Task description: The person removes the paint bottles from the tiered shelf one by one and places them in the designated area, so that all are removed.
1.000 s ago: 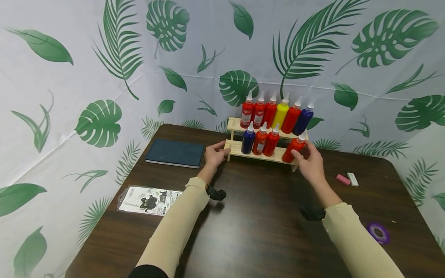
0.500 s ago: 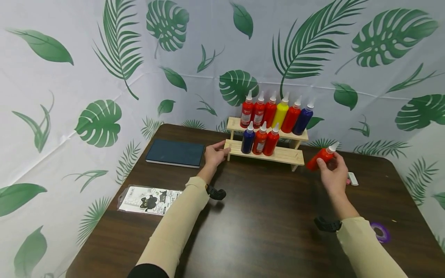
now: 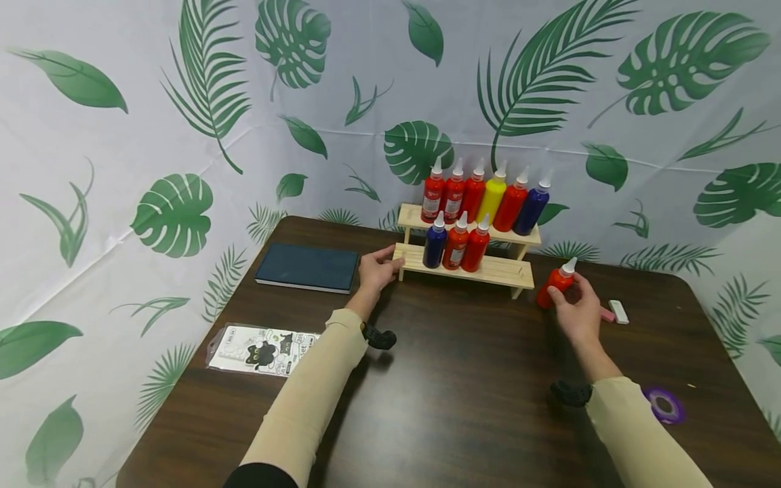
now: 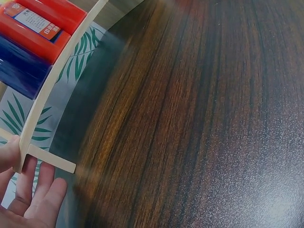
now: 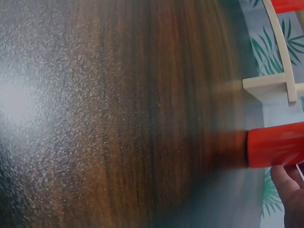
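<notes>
Head view: the right hand (image 3: 578,312) grasps a tilted red bottle (image 3: 552,288) just beyond the right end of the wooden rack (image 3: 509,271); the left hand (image 3: 375,274) pinches the rack's left end. Left wrist: thumb above the lower shelf (image 4: 35,118), fingers beneath. Right wrist: thumb against the bottle.
</notes>
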### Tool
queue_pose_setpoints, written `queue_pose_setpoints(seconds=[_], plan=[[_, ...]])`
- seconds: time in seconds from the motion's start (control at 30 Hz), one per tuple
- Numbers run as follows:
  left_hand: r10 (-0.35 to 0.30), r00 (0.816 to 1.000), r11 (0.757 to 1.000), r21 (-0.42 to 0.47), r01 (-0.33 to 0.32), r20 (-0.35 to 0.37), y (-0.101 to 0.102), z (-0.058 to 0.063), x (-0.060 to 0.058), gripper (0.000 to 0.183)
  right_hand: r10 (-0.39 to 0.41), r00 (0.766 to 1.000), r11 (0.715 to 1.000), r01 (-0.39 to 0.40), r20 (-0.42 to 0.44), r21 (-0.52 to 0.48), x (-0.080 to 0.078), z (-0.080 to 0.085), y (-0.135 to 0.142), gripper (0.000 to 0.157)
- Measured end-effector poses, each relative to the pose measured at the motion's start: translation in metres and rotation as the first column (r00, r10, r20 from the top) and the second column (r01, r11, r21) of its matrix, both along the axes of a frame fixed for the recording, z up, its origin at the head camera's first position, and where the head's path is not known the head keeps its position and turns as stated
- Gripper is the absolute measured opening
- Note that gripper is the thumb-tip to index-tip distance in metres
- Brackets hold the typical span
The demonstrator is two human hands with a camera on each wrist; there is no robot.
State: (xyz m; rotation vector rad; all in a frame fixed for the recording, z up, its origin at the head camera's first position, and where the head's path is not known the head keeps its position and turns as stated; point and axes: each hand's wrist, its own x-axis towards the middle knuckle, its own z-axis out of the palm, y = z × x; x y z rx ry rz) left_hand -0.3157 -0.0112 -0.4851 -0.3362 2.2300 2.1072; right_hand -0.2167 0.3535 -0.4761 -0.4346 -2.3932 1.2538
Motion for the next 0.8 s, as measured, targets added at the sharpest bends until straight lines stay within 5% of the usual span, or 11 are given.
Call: queue_pose_setpoints(seconds=[0.27, 0.47, 0.6, 0.73, 0.8], plan=[[-0.001, 1.000, 1.000, 0.005, 0.001, 0.001, 0.000, 0.000, 0.000, 0.046, 0.028, 1.000, 0.999, -0.028, 0.012, 0.025, -0.002, -0.004, 0.005, 0.058], [0.007, 1.000, 1.000, 0.012, -0.007, 0.006, 0.001, -0.001, 0.001, 0.043, 0.037, 0.999, 0.997, -0.039, 0.027, 0.060, 0.003, 0.014, 0.003, 0.064], [0.002, 1.000, 1.000, 0.017, -0.002, 0.012, 0.001, -0.001, 0.001, 0.044, -0.070, 0.982, 0.992, 0.087, -0.175, 0.088, 0.009, 0.039, -0.007, 0.051], [0.000, 1.000, 1.000, 0.024, 0.000, 0.005, 0.000, 0.000, 0.001, 0.044, -0.059, 0.895, 0.978, 0.141, -0.442, 0.154, 0.012, 0.069, -0.025, 0.036], [0.003, 1.000, 1.000, 0.022, -0.003, -0.001, 0.000, 0.000, 0.001, 0.043, -0.003, 0.880, 0.970, 0.118, -0.475, 0.212, 0.011, 0.081, -0.037, 0.033]])
